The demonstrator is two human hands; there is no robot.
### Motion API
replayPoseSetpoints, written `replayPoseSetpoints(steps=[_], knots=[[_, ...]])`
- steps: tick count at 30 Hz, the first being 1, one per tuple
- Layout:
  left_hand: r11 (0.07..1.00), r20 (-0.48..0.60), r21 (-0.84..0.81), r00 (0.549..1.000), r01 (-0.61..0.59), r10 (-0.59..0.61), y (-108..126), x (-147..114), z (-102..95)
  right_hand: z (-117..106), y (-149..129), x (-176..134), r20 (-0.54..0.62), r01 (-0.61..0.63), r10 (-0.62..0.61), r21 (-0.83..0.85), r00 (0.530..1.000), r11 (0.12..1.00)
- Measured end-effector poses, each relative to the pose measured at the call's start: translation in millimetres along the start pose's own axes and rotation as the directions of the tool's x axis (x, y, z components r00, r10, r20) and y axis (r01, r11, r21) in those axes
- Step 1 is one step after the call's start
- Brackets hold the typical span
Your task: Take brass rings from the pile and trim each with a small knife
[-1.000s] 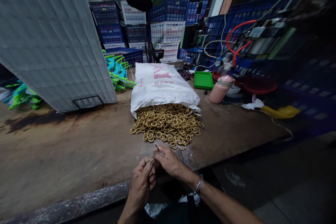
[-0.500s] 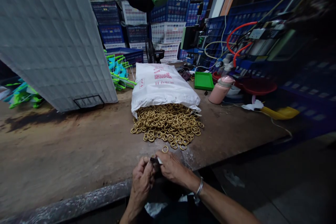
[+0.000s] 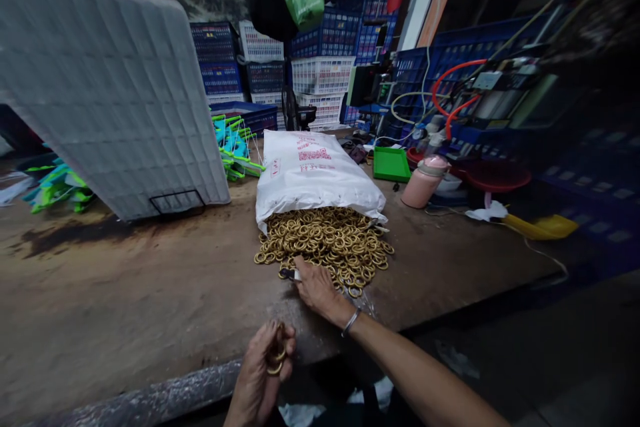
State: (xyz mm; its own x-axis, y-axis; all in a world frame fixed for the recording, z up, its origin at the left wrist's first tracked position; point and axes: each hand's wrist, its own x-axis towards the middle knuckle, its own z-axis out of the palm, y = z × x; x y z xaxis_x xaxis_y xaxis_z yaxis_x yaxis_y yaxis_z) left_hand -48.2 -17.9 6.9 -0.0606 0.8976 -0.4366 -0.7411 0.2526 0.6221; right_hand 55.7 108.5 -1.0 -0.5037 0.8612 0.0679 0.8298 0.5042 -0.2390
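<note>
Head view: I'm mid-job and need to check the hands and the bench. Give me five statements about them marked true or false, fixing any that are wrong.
1. The left hand holds gold-coloured rings. True.
2. The right hand, at the near edge of the ring pile, holds a small black-and-white item. True.
3. A bracelet is on the left wrist. False: the bracelet is on the right wrist.
4. The white sack lies with its open mouth facing the person. True.
5. The green tray stands left of the sack. False: the green tray is to the right of it.
</note>
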Motion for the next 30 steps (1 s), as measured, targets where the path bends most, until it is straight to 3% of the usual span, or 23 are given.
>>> replayPoseSetpoints(steps=[4, 9, 14, 21, 24, 30], knots=[[0.998, -0.051, -0.063, 0.998, 0.028, -0.031, 0.4, 2.5, -7.2, 2.2, -0.9, 6.2, 0.035, -0.002, 0.003, -0.031, 0.999, 1.0], [0.992, 0.008, -0.11, 0.998, 0.06, -0.059, 2.3, 4.7, -8.8, 6.8, 3.5, 4.7, 0.027, 0.011, -0.011, -0.009, 1.0, 1.0], [0.994, 0.016, -0.106, 1.0, 0.006, -0.004, 3.1, 11.8, -8.5, -0.6, 14.1, 1.8, 0.014, 0.019, -0.022, 0.19, 1.0, 0.982], [0.988, -0.036, 0.089, 0.991, -0.123, 0.127, 3.4, 30.7, 2.9, -18.3, 17.4, -13.8, 0.059, 0.026, -0.088, 0.665, 0.994, 0.746], [0.96, -0.043, 0.198, 0.976, -0.2, 0.212, 0.4, 35.5, 9.1, -24.1, 13.5, -23.3, 0.058, 0.061, -0.146, 0.714, 0.988, 0.697], [0.916, -0.058, 0.355, 0.974, -0.185, 0.219, -4.6, 38.1, 11.9, -28.5, 0.1, -34.1, 0.073, 0.046, -0.163, 0.779, 0.984, 0.625]])
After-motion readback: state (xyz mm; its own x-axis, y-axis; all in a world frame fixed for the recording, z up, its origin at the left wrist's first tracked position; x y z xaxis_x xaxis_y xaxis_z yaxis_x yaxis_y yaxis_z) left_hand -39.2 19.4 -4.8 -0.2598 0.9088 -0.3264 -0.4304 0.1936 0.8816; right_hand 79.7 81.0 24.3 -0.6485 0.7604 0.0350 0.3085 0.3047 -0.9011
